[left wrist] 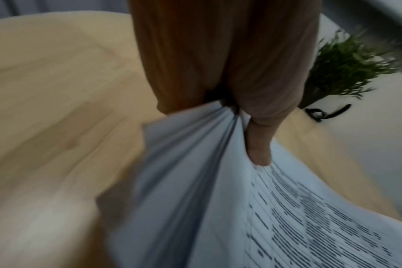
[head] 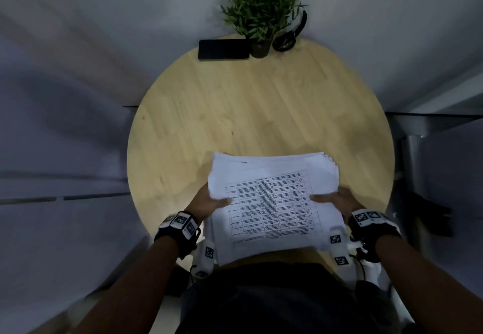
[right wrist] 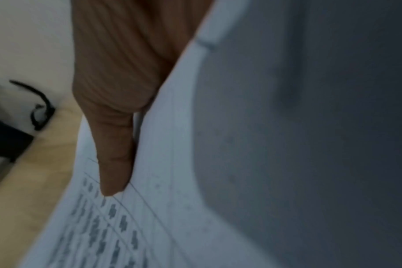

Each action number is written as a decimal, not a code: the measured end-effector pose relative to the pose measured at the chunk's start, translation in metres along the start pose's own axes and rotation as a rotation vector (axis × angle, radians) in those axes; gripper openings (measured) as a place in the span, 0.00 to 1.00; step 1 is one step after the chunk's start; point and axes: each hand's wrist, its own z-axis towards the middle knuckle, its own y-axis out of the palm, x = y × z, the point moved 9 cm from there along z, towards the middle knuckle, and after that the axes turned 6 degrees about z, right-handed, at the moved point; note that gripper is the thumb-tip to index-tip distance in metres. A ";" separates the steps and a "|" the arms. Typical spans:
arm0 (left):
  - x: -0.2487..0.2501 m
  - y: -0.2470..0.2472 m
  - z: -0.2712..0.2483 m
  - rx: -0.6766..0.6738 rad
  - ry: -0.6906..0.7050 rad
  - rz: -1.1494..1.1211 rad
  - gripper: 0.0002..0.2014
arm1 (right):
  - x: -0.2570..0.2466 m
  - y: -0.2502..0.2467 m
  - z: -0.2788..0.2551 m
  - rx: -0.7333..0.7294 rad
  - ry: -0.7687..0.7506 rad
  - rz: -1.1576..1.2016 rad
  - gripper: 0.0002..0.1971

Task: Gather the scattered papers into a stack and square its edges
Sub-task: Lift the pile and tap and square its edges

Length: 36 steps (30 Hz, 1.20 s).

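Note:
A stack of white papers (head: 274, 203), its top sheet printed with a table, is held over the near part of the round wooden table (head: 235, 103). My left hand (head: 211, 203) grips the stack's left edge, thumb on top. My right hand (head: 337, 200) grips the right edge, thumb on top too. The sheets fan unevenly at the far right corner. In the left wrist view the thumb (left wrist: 258, 145) presses on the printed sheet and the papers (left wrist: 195, 181) bunch at the grip. In the right wrist view the thumb (right wrist: 114, 154) lies on the papers (right wrist: 172, 163).
At the table's far edge stand a potted green plant (head: 261, 12), a black phone (head: 223, 49) to its left and a black watch (head: 287, 37) to its right. A grey wall lies behind; a metal frame (head: 418, 124) is at the right.

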 end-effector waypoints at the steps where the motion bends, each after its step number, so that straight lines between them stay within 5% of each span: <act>1: 0.012 -0.004 -0.001 0.027 0.025 0.024 0.35 | -0.008 0.003 -0.001 -0.008 -0.024 0.021 0.43; 4: 0.060 -0.025 -0.010 0.210 0.122 0.054 0.32 | -0.053 0.007 -0.015 0.027 -0.243 0.117 0.38; 7: 0.114 -0.043 -0.029 0.371 0.262 -0.043 0.15 | -0.110 0.004 -0.041 0.076 -0.550 0.224 0.27; 12: 0.167 -0.062 -0.055 0.464 0.490 -0.227 0.20 | -0.169 0.007 -0.083 0.005 -0.866 0.144 0.21; 19: 0.095 -0.045 -0.006 0.407 0.228 -0.114 0.21 | -0.123 0.013 -0.036 0.168 -0.605 -0.122 0.19; 23: 0.104 -0.054 0.000 0.398 0.279 -0.097 0.21 | -0.095 -0.001 0.011 0.172 -0.418 -0.367 0.34; 27: 0.112 -0.064 0.003 0.386 0.283 -0.128 0.23 | -0.077 -0.009 0.038 0.138 -0.288 -0.461 0.38; 30: 0.116 -0.060 0.005 0.358 0.300 -0.091 0.20 | -0.075 -0.015 0.044 0.188 -0.286 -0.536 0.42; 36: 0.126 -0.066 0.006 0.411 0.348 -0.077 0.15 | -0.114 -0.006 0.017 0.283 -0.616 -0.414 0.17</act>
